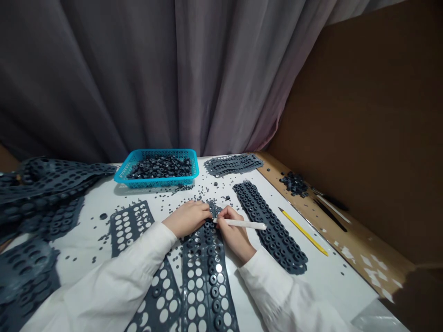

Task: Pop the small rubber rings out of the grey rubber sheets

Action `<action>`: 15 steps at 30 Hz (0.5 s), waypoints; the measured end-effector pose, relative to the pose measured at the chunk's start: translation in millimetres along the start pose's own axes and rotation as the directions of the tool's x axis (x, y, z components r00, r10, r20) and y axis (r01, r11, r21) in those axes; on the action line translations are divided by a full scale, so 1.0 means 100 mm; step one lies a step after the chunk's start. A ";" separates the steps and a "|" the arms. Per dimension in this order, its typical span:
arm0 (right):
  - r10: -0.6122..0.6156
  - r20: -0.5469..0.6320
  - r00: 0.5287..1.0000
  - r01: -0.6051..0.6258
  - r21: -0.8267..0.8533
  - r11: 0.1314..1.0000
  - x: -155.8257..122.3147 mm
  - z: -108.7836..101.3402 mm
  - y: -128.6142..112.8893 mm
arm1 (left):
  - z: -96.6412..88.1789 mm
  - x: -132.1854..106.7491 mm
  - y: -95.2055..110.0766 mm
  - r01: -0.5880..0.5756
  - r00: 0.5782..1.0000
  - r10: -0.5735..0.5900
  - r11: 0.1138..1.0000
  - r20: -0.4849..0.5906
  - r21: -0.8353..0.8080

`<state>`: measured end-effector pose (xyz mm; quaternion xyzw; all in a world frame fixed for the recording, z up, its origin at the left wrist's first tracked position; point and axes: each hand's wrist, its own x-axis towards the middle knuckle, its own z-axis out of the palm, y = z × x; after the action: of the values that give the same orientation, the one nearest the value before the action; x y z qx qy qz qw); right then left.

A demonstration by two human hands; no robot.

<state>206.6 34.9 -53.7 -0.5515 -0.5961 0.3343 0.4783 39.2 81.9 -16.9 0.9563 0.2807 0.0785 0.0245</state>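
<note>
A long dark rubber sheet (pixel 206 261) with rows of round holes and raised rings lies lengthwise in front of me. My left hand (pixel 188 217) rests at its far part, fingers bent and pressed together on the rubber; their tips are partly hidden. Close beside it, my right hand (pixel 235 235) pinches a white pen-like tool (pixel 249 224). The tool's tip points left and touches the sheet by my left fingertips. Under my left forearm lies another perforated sheet (pixel 149 302), and a third piece (pixel 114 226) is beyond the sleeve.
A blue basket (pixel 119 177) of small black pieces stands at the back. A ringed strip (pixel 266 221) and yellow pencil (pixel 304 232) lie right. Loose black pieces (pixel 293 183) and dark tools (pixel 330 215) sit by the brown side wall; sheets (pixel 51 180) pile up left.
</note>
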 end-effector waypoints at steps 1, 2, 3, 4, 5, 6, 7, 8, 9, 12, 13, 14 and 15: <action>0.002 0.001 1.000 -0.002 0.001 1.000 0.00 0.00 -0.01 | 0.00 0.00 0.00 -0.001 1.000 0.001 1.000 0.001 0.015; 0.005 0.003 1.000 -0.005 0.000 1.000 0.00 0.00 -0.02 | 0.00 0.00 0.01 -0.004 1.000 0.004 1.000 0.000 0.026; 0.007 0.006 1.000 -0.007 -0.003 1.000 0.00 0.00 -0.03 | 0.00 0.01 0.01 -0.007 1.000 0.007 0.999 -0.003 0.035; 0.008 0.009 1.000 -0.008 -0.011 1.000 0.00 0.00 -0.04 | 0.01 0.01 0.01 -0.010 1.000 0.010 0.999 -0.006 0.045; 0.007 0.013 1.000 -0.006 -0.022 1.000 0.00 0.00 -0.05 | 0.01 0.01 0.01 -0.015 1.000 0.016 0.998 -0.008 0.059; 0.003 0.016 1.000 -0.003 -0.036 0.999 0.00 0.00 -0.06 | 0.02 0.02 0.01 -0.023 1.000 0.024 0.997 -0.010 0.074; -0.004 0.019 1.000 0.005 -0.053 0.999 0.00 -0.01 -0.06 | 0.03 0.02 0.01 -0.032 0.999 0.033 0.995 -0.013 0.090; -0.013 0.020 1.000 0.014 -0.071 0.997 0.00 -0.01 -0.07 | 0.03 0.02 0.01 -0.040 0.999 0.042 0.994 -0.018 0.106; -0.022 0.021 1.000 0.024 -0.090 0.996 0.00 0.00 -0.07 | 0.04 0.02 0.01 -0.049 0.998 0.052 0.991 -0.023 0.122; -0.036 0.019 0.999 0.039 -0.129 0.991 0.00 0.00 -0.08 | 0.06 0.03 0.01 -0.073 0.996 0.079 0.984 -0.033 0.161; -0.037 0.018 0.999 0.039 -0.135 0.990 0.00 0.00 -0.08 | 0.06 0.03 0.01 -0.080 0.996 0.087 0.982 -0.032 0.170; -0.036 0.017 0.999 0.038 -0.137 0.990 0.00 0.01 -0.08 | 0.06 0.03 0.01 -0.087 0.995 0.093 0.980 -0.029 0.177; -0.036 0.015 0.999 0.038 -0.138 0.990 0.00 0.01 -0.08 | 0.06 0.03 0.01 -0.093 0.995 0.100 0.979 -0.026 0.182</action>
<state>203.1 33.4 -46.8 -0.5700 -0.6309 0.2869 0.4414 43.5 82.4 -21.9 0.9655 0.2403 0.0704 -0.0711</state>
